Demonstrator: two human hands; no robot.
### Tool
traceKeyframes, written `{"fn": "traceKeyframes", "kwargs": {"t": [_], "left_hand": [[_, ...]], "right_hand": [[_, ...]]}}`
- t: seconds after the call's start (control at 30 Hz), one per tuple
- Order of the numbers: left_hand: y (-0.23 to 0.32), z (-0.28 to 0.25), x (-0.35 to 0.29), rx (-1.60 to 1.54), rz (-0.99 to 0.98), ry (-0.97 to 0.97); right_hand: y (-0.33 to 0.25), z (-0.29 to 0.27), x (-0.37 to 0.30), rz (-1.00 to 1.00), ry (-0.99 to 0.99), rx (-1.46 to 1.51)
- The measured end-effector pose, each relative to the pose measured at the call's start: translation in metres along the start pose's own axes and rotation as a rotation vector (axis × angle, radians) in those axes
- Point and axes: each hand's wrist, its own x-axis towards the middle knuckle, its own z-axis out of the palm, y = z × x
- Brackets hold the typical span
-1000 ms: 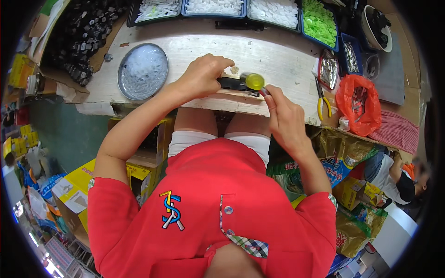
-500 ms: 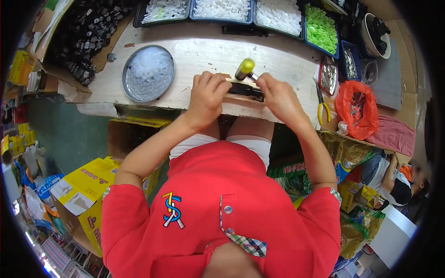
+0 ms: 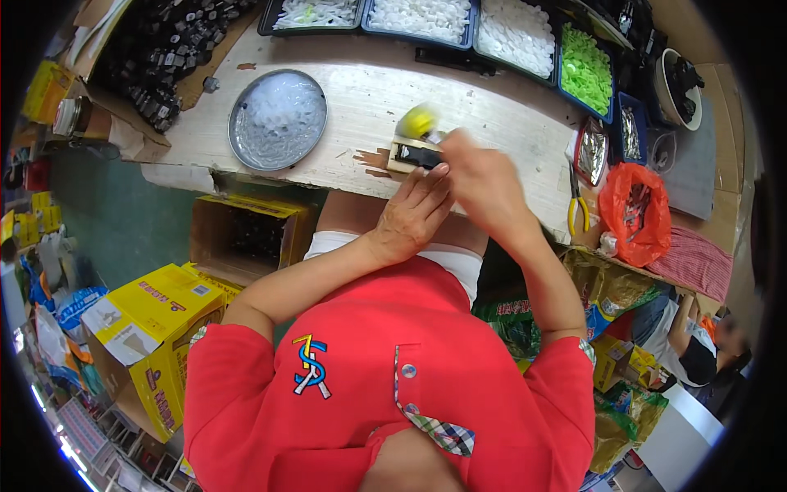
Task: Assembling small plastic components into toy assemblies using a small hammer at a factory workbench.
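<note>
In my right hand, fingers closed, is a small hammer with a rounded yellow head, blurred by motion. Its head hangs just above the far side of a pale wooden block near the table's front edge. A black plastic part lies on that block, its right end hidden behind my hands. My left hand is stretched out from the near side, its fingertips at the part's near edge. The left thumb is hidden.
A round metal dish of clear small pieces stands left. Trays of white pieces and a tray of green pieces line the back. Yellow-handled pliers and a red plastic bag lie right. Black parts are heaped far left.
My left hand has left the black part's left end and moved to its near right side, fingers straightened. The right hand still holds the hammer; its head has shifted slightly left.
</note>
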Motion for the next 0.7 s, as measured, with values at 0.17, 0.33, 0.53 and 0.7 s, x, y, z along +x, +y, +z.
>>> {"fn": "traceKeyframes", "kwargs": {"t": [0.17,0.33,0.53,0.7], "left_hand": [[-0.007,-0.021,-0.004,-0.180,-0.047,0.120],[-0.017,-0.045,-0.014,-0.253,-0.486,0.314],[-0.036,-0.051,-0.008,-0.429,-0.681,0.431],[-0.035,-0.046,0.003,-0.300,-0.516,0.337]], "right_hand": [[-0.001,0.001,-0.001,-0.103,0.045,-0.005],[0.005,0.017,-0.024,-0.066,-0.070,-0.319],[0.001,0.021,-0.024,-0.072,-0.090,-0.282],[0.022,0.001,-0.027,-0.081,0.392,0.186]]}}
